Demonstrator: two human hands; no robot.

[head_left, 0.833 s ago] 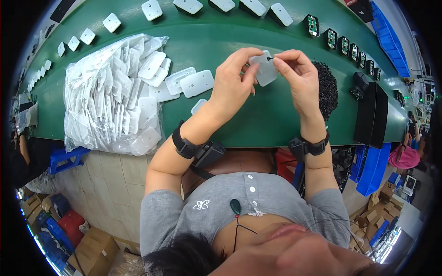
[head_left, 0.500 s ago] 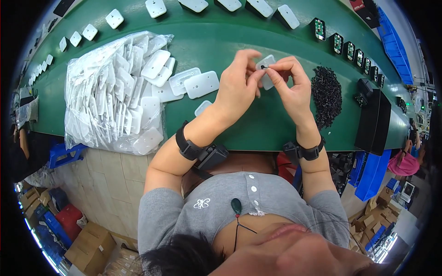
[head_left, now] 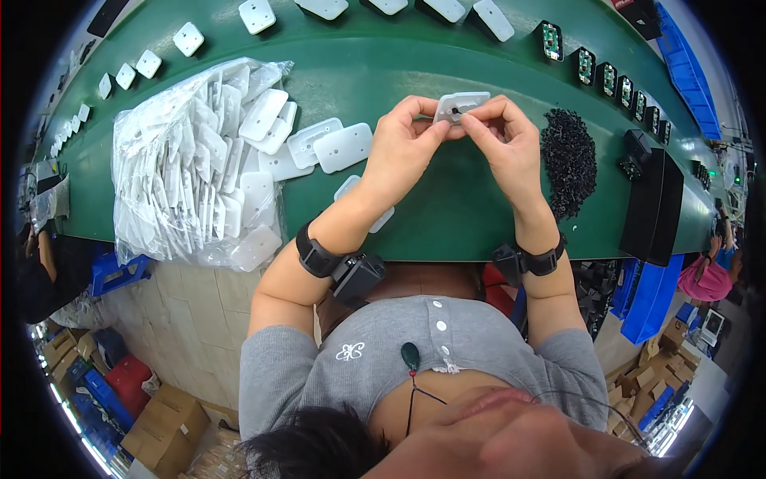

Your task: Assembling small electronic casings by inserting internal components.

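Note:
Between both hands, above the green table, I hold a small white plastic cover with rounded corners, now tilted. A tiny black part shows at a hole in its face. My left hand pinches the cover's left end between thumb and fingers. On the other side, my right hand is closed on the cover's right edge, its thumb tip beside the black part. A heap of small black parts lies just right of my right hand. Several loose white covers lie left of my left hand.
A clear plastic bag full of white covers fills the table's left side. Along the far edge stand black housings with white covers, then housings with exposed green circuit boards. A black box and blue bins are at right.
The cover has turned from upright to nearly level, tilted between my hands. My left fingers have closed in on its left end. Another loose cover now shows beside my left forearm.

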